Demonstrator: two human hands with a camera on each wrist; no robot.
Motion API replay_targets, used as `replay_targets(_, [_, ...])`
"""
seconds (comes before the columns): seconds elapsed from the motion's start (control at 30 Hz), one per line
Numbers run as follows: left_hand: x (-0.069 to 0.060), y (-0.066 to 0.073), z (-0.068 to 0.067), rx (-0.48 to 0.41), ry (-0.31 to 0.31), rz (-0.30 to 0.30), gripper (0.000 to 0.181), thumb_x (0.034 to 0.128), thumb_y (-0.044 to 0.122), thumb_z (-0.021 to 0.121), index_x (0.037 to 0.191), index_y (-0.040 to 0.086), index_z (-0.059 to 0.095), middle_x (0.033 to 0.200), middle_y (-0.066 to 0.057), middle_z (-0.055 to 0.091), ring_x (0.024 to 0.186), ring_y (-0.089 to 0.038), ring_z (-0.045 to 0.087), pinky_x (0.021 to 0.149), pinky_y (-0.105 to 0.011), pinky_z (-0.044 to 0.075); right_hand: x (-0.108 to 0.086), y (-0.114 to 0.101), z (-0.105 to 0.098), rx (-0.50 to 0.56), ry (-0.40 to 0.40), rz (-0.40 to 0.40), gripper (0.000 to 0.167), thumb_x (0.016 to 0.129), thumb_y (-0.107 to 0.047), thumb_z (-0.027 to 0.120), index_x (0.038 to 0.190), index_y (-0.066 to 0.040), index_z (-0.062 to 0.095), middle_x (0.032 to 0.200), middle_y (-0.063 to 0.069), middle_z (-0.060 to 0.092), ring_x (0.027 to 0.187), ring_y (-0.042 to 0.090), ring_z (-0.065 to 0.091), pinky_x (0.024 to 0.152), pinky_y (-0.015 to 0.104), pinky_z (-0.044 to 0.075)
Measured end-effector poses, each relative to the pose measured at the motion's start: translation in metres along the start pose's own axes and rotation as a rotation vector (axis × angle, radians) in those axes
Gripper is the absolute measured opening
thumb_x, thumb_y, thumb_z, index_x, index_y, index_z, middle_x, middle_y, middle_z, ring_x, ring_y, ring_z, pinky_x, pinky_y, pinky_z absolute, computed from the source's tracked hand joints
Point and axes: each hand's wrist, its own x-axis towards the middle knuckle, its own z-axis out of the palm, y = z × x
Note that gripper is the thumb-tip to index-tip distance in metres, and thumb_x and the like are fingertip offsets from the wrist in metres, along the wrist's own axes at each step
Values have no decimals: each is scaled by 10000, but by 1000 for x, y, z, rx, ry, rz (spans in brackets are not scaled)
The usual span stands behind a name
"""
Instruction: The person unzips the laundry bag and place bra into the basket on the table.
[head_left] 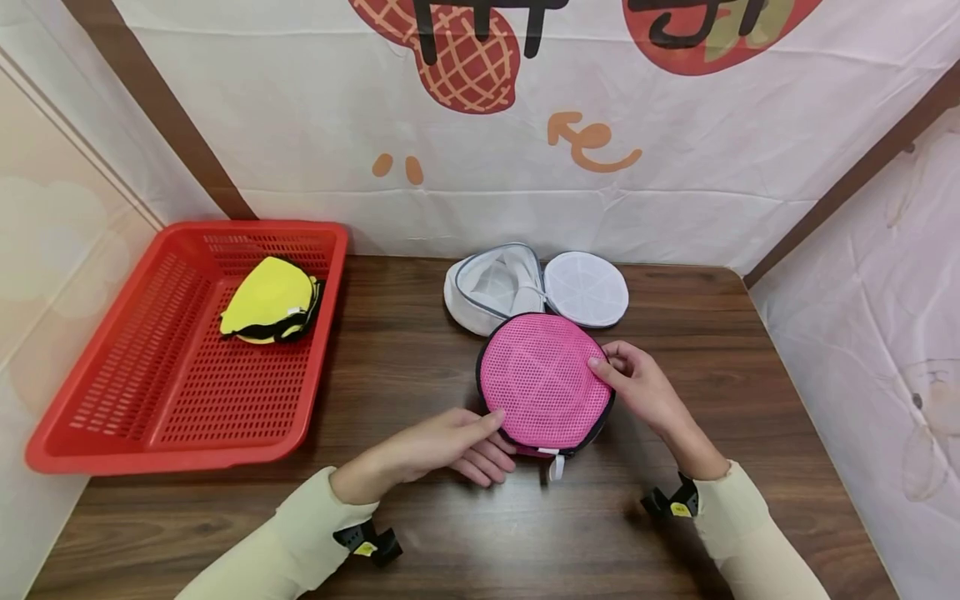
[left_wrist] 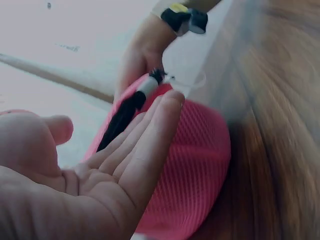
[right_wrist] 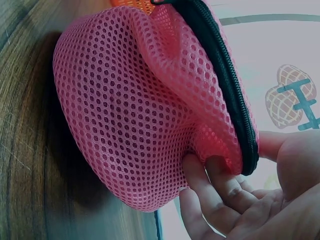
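Note:
A round pink mesh laundry bag point(head_left: 543, 379) with a black zipper edge stands on the table in front of me. My right hand point(head_left: 641, 383) pinches its right rim, thumb on top and fingers curled against the mesh underneath, as the right wrist view shows. At the bag's lower left is my left hand point(head_left: 453, 446), its fingers straight and close to the side. In the left wrist view the left palm faces the pink mesh point(left_wrist: 200, 150), with the thumb apart from it. A white pull tab point(head_left: 556, 467) hangs from the near edge.
Behind the pink bag lies a white mesh laundry bag point(head_left: 472, 312), unzipped, with its round lid point(head_left: 588, 287) flipped to the right. On the left stands a red perforated basket point(head_left: 315, 400) holding a folded yellow and black item point(head_left: 270, 296). A printed cloth point(head_left: 675, 192) hangs behind the table.

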Motion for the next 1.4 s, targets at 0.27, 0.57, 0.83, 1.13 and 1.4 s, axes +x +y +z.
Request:
replay_targets(0.27, [9,-2,11,-95,16,3,602,1105,361,429,1238,-210,568,1141,-315,689,1053,-382,707,873,-416,598,0,-1,4,14,24,-2,325,1025,-229,639,1171,60,605,853,44,682,740,100,593,664,230,462])
replay_targets(0.57, [13,-8,20,-135,8,29,518,1100,259,467,1250,-227,564,1154,-347,668,1041,-347,716,882,-423,592,1,-7,10,-2,34,-15,323,1020,-243,648,1163,45,613,838,49,678,733,127,573,647,250,452])
replay_targets(0.83, [15,-10,21,-186,49,45,495,1103,247,459,1205,-216,602,1120,-322,691,1036,-354,718,855,-390,603,-3,-12,9,-98,93,-23,367,1014,-314,655,1191,5,621,874,68,680,806,186,560,682,268,444])
replay_targets(1.13, [16,-13,23,-204,60,51,504,1113,247,429,1190,-218,607,1113,-323,692,1029,-350,721,848,-377,606,-9,-11,6,-211,194,-87,359,1000,-328,672,1171,-23,591,1067,144,676,966,250,642,814,287,524])
replay_targets(1.4, [13,-8,24,-197,44,65,514,1119,241,408,1212,-234,580,1142,-349,670,1075,-402,694,877,-396,594,-25,-19,3,-332,261,-175,267,981,-298,704,931,-85,550,794,56,587,711,191,560,576,253,462])
